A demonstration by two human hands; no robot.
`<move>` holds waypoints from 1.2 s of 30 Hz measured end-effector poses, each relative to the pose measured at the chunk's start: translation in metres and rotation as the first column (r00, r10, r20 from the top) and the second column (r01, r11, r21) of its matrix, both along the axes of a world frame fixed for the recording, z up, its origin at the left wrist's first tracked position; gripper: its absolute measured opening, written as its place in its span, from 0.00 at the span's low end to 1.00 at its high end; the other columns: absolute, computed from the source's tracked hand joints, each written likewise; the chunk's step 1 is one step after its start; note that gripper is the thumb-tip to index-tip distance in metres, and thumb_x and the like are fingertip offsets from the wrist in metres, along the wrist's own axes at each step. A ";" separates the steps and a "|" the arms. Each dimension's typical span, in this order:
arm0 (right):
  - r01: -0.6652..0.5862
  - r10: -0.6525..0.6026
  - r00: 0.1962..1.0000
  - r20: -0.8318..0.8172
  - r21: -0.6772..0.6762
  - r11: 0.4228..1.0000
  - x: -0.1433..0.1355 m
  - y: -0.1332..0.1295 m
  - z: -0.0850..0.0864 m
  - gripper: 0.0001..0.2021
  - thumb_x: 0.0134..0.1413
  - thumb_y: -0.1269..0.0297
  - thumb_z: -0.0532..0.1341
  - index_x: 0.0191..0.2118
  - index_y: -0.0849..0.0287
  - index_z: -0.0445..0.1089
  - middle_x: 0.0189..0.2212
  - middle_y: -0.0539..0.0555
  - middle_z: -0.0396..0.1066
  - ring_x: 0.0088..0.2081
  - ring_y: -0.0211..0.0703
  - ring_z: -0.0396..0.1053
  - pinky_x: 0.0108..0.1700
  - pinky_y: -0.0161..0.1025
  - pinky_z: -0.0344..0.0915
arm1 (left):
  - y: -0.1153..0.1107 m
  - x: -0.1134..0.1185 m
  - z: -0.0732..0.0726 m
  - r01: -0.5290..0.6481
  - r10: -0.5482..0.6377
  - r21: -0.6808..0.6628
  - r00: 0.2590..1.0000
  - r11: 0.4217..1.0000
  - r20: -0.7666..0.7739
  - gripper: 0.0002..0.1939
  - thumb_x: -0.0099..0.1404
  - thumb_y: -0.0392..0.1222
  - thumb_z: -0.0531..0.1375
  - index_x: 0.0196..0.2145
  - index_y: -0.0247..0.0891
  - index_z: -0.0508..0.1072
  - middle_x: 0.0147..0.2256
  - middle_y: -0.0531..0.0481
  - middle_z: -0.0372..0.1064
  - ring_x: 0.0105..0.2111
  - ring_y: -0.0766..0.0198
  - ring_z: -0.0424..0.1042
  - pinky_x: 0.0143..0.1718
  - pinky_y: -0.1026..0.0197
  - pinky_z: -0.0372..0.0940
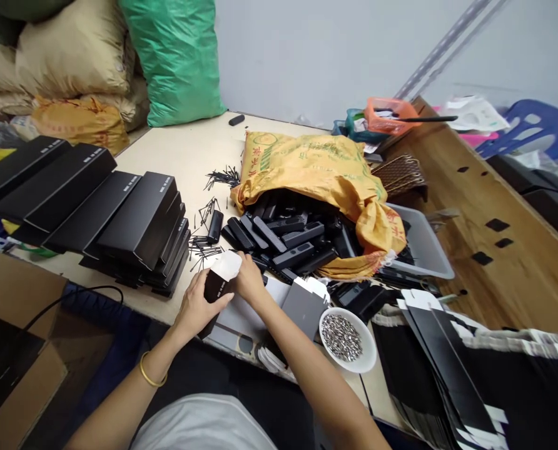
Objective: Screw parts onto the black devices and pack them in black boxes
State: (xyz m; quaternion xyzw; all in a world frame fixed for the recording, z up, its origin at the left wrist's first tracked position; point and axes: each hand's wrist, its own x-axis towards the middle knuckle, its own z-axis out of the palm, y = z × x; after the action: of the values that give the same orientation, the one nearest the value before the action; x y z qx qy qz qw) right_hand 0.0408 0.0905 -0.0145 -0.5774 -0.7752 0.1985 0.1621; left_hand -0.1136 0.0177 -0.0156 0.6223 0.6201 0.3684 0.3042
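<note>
My left hand (198, 304) is wrapped round a black cardboard box (214, 289), which is tilted, with its white-lined end flap raised. My right hand (249, 279) is beside that flap, fingers curled; their tips are partly hidden, and I cannot make out what they hold. Just beyond lies a heap of black handheld devices (279, 234), some with ribbed faces, spilling from a yellow woven sack (307, 164). Thin black pin-like pieces (206, 247) lie scattered left of the heap, near a small black cylinder-like part (215, 226).
Closed black boxes (136, 219) are stacked at the left. A white bowl (368, 353) of small metal parts stands right of my right forearm. Flat black cartons (441, 359) fill the right side. A grey plastic bin (424, 240) and wooden board (490, 231) stand behind; a green sack (180, 62) is at the back.
</note>
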 end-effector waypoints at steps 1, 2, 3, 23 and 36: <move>0.039 -0.039 0.997 -0.061 0.001 0.999 0.012 0.003 0.008 0.21 0.45 0.76 0.57 0.48 0.61 0.64 0.46 0.64 0.67 0.47 0.56 0.64 0.46 0.49 0.65 | 0.001 -0.002 -0.003 -0.012 0.011 -0.023 0.999 1.000 -0.033 0.32 0.52 0.53 0.64 0.51 0.37 0.63 0.46 0.39 0.67 0.50 0.48 0.66 0.50 0.48 0.62; 0.106 -0.103 0.980 -0.169 0.007 0.994 0.026 0.005 0.017 0.24 0.44 0.76 0.57 0.51 0.61 0.61 0.46 0.62 0.66 0.47 0.55 0.65 0.47 0.49 0.64 | 0.001 -0.003 -0.005 -0.019 0.017 -0.042 0.998 0.999 -0.058 0.32 0.51 0.54 0.64 0.51 0.38 0.64 0.45 0.39 0.67 0.50 0.47 0.67 0.50 0.48 0.62; 0.196 -0.176 0.927 -0.333 0.027 0.980 0.038 0.005 0.027 0.28 0.44 0.75 0.57 0.54 0.59 0.57 0.47 0.60 0.66 0.47 0.53 0.66 0.48 0.49 0.65 | 0.001 -0.003 -0.005 -0.015 0.011 -0.057 0.998 0.998 -0.068 0.32 0.51 0.54 0.65 0.50 0.38 0.65 0.45 0.40 0.67 0.50 0.47 0.67 0.50 0.48 0.62; -0.216 0.083 0.511 -0.855 -0.035 0.976 -0.027 0.001 0.069 0.10 0.58 0.54 0.55 0.41 0.52 0.60 0.33 0.49 0.68 0.33 0.38 0.69 0.36 0.38 0.66 | -0.026 -0.019 -0.006 0.089 -0.084 0.034 0.988 0.995 -0.132 0.29 0.52 0.39 0.63 0.52 0.38 0.62 0.44 0.44 0.69 0.46 0.55 0.70 0.47 0.54 0.67; 0.073 -0.035 0.545 -0.838 0.006 0.997 -0.023 0.000 0.047 0.15 0.56 0.50 0.56 0.43 0.53 0.58 0.33 0.51 0.67 0.34 0.41 0.70 0.38 0.41 0.68 | -0.014 -0.026 0.013 -0.007 0.019 0.071 0.984 0.997 -0.179 0.29 0.52 0.38 0.63 0.53 0.40 0.62 0.46 0.44 0.68 0.48 0.55 0.68 0.50 0.53 0.65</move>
State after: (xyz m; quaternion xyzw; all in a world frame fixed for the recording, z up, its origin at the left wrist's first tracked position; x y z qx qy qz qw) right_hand 0.0182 0.0902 0.0325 -0.4334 -0.5904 0.4288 0.5289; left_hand -0.1401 0.0037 -0.0031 0.6590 0.6359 0.3344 0.2228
